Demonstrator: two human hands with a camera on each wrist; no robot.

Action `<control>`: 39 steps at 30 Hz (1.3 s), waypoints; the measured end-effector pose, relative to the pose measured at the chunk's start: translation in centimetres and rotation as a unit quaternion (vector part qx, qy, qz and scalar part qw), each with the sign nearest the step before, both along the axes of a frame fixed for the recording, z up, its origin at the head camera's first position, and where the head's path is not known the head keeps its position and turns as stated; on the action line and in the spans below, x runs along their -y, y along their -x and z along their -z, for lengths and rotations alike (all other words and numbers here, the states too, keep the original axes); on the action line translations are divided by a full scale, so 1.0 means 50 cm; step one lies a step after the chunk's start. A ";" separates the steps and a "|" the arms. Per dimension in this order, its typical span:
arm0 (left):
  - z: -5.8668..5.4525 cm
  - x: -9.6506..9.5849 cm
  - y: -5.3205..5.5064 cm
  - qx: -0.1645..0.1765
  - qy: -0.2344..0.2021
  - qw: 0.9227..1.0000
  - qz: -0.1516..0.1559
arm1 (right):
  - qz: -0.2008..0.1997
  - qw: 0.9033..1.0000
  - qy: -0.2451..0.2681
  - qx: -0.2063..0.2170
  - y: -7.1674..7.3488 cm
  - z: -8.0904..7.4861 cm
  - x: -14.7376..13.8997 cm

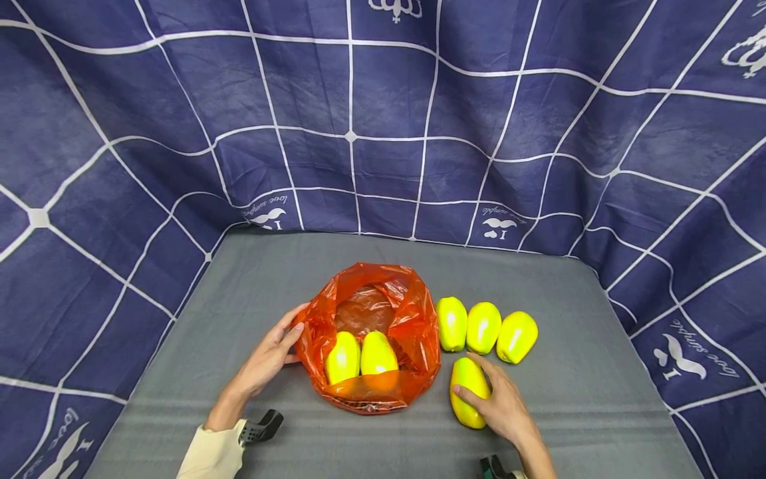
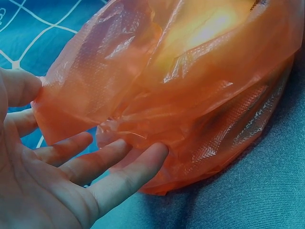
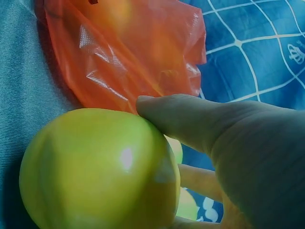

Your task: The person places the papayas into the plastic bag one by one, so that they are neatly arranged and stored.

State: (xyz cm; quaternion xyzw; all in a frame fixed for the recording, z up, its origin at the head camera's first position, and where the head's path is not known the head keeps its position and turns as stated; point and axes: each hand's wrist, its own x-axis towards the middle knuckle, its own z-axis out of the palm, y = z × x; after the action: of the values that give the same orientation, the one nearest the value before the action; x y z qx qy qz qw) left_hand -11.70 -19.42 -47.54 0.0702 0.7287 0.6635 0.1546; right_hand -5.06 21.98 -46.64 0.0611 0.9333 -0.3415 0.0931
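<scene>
A red plastic bag point(image 1: 427, 332) stands with its mouth wide, and two yellow-green papayas point(image 1: 378, 356) lie inside near its front. At the bag's left side, my left hand point(image 1: 272, 352) pinches the rim between thumb and index finger; its other fingers spread against the outside, as the left wrist view shows. To the right of the bag, my right hand point(image 1: 505, 402) grips another papaya point(image 3: 95, 167), thumb on one side and fingers on the other. That papaya appears to rest on the grey cloth. The far sides of its fingers are hidden.
Three more papayas point(image 1: 483, 327) lie in a row right of the bag, beyond my right hand. Grey cloth point(image 1: 263, 266) covers the table. A blue curtain point(image 1: 389, 166) with white lines hangs around the back and sides.
</scene>
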 end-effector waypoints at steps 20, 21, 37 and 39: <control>0.000 -0.002 -0.002 0.005 -0.008 1.000 -0.001 | -0.042 0.989 0.013 -0.143 -0.001 -0.124 0.028; 0.000 -0.002 -0.002 0.005 -0.006 1.000 -0.001 | -0.047 0.988 0.015 -0.150 0.003 -0.130 0.034; 0.001 -0.006 -0.001 -0.003 -0.009 1.000 0.002 | -0.182 0.963 0.116 -0.161 0.074 -0.168 0.169; 0.001 -0.005 -0.001 -0.004 -0.011 1.000 0.004 | -0.201 0.958 0.139 -0.148 0.087 -0.160 0.189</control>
State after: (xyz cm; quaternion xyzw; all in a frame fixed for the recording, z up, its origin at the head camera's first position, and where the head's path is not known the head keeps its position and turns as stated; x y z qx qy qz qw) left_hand -11.64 -19.15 -47.61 0.0772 0.7214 0.6708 0.1540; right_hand -9.40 12.54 -38.66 -0.1923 0.8729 -0.4476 0.0285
